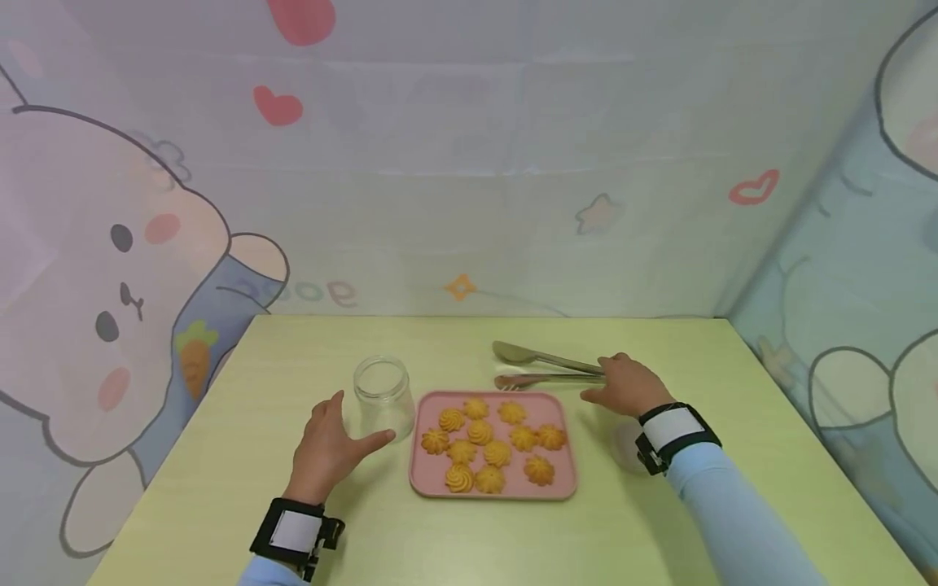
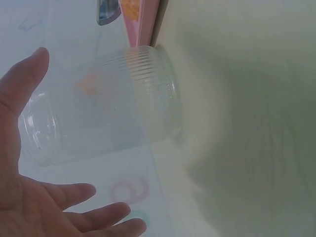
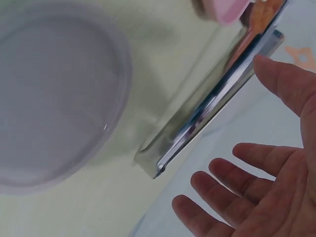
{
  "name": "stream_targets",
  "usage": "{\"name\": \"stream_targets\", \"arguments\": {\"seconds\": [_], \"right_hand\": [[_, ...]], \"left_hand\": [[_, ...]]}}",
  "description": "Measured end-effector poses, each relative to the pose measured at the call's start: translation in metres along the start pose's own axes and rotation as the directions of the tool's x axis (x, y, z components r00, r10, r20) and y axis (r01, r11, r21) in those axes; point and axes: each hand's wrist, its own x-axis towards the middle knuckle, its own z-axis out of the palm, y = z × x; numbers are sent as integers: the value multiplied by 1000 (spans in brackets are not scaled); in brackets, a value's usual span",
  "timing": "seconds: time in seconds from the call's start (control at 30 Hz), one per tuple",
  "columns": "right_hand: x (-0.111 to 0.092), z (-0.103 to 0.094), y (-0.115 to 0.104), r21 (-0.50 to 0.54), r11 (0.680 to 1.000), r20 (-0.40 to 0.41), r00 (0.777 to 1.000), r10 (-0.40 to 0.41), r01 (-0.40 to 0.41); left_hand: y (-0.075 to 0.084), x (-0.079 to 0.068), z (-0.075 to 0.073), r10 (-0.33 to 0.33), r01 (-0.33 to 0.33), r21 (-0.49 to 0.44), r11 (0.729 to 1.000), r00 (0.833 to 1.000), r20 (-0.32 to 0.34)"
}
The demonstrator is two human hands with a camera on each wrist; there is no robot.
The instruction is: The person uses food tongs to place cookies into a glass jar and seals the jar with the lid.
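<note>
Jar (image 1: pixel 383 399), one, clear, upright, uncapped. Stands on the table (image 1: pixel 410 545) just beyond the thumb of the left hand (image 1: pixel 326 448), between thumb and fingers as the left wrist view has it. Left fingers: spread, thumb wide of them, nothing gripped.

Tongs (image 1: pixel 563 361), one pair, metal, lying with arms parted. Joined end just beside the fingertips of the right hand (image 1: pixel 630 387); heads stretch leftward from those fingers. Right fingers: spread, pinching nothing; whether the thumb tip touches the metal cannot be told.

Tray (image 1: pixel 432 484), one, pink, between the two sets of fingers. Holds piped cookies (image 1: pixel 479 431), twelve showing, in a single layer.

Disc (image 1: pixel 625 448), one, round, whitish, probably a lid. Nearer the wearer than the right fingers, partly under the wrist.

Hazards, as judged: the jar, light-looking and tall, could tip if thumb or fingers meet it unevenly; the tongs could skid or turn if caught only at the joined end; a lowered right wrist could knock the disc.

Differences by view: only the head view shows the full spread of cookies and both tong heads. The left wrist view alone shows ribbing near the jar's foot; the right wrist view, the disc's raised rim and the tongs' folded bend.
</note>
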Motion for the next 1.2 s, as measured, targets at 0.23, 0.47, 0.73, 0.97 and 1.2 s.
{"name": "stream_targets", "arguments": {"seconds": [0.23, 0.47, 0.73, 0.97, 1.2], "right_hand": [[20, 4, 11, -64, 998, 53, 998, -22, 26], [35, 15, 17, -91, 996, 83, 997, 2, 6], [47, 26, 17, -114, 993, 86, 996, -8, 18], [53, 32, 14, -86, 995, 69, 997, -45, 51], [56, 37, 16, -76, 996, 3, 999, -50, 50]], "left_hand": [[-2, -1, 1, -1, 1, -4, 1000, 1000, -2], [-6, -1, -1, -7, 7, 4, 1000, 1000, -10], [-9, 0, -4, -2, 2, 14, 1000, 1000, -22], [-8, 1, -5, 2, -2, 8, 1000, 1000, -20], [-8, 1, -4, 4, -4, 18, 1000, 1000, -30]]}}
